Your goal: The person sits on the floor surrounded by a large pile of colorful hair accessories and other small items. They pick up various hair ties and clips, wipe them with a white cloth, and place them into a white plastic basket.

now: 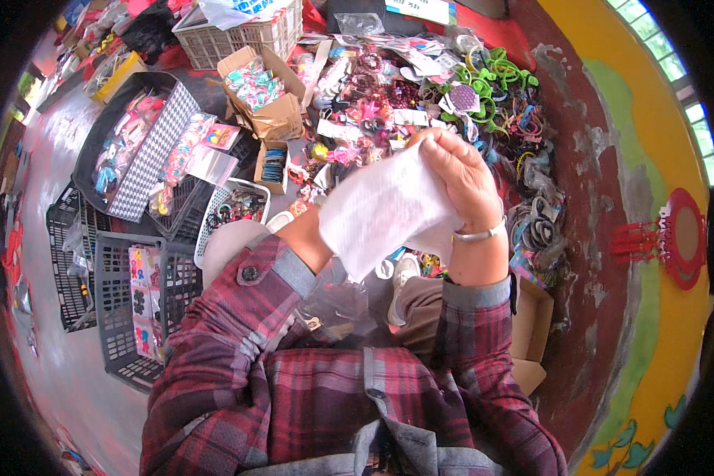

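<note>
Right hand [460, 178]: closed on the top edge of a white translucent plastic bag [381, 210], fingers curled over it; thin bracelet [480, 234] at the wrist.
Left hand: hidden behind the bag, grip cannot be told; only the forearm and plaid cuff [274, 266] visible.
Bag position: held up between both arms, above the lap, in front of the spread of goods.
Open cardboard box [266, 99]: upper middle, brown, filled with small colourful packets.
Small cardboard box [274, 165]: just below it, holding blue items.
White plastic crate [238, 36]: top, lattice walls.
Black baskets [131, 309]: lower left, carded hair accessories inside.
Green hoops [496, 75]: upper right, among heaped hair ties.
Red round sign-like ornament [682, 238]: far right, on the yellow wall.
</note>
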`<action>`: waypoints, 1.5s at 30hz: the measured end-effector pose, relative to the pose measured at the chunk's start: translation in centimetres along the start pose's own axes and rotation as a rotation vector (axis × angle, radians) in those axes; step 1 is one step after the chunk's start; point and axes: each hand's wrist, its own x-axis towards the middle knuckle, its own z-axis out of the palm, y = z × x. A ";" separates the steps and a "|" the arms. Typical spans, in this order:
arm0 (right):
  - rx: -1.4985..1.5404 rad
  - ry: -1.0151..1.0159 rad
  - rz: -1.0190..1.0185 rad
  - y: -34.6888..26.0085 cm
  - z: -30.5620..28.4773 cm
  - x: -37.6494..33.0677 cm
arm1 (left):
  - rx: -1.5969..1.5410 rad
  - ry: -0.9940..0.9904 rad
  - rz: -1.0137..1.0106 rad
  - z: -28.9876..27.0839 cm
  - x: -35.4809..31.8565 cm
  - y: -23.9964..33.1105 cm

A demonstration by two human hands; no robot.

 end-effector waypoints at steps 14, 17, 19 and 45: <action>-0.425 0.551 -0.227 5.1 4.2 1.1 | 1.891 0.256 0.636 -0.8 3.1 2.2; 0.264 0.647 0.409 2.1 8.1 2.9 | 1.027 0.436 0.646 -2.1 3.7 -1.0; 0.648 0.390 0.044 9.8 5.1 1.8 | 0.904 0.421 0.613 -2.0 3.9 -1.7; 1.016 0.280 -0.016 7.9 4.3 4.7 | 0.713 0.545 0.647 -1.8 2.1 4.0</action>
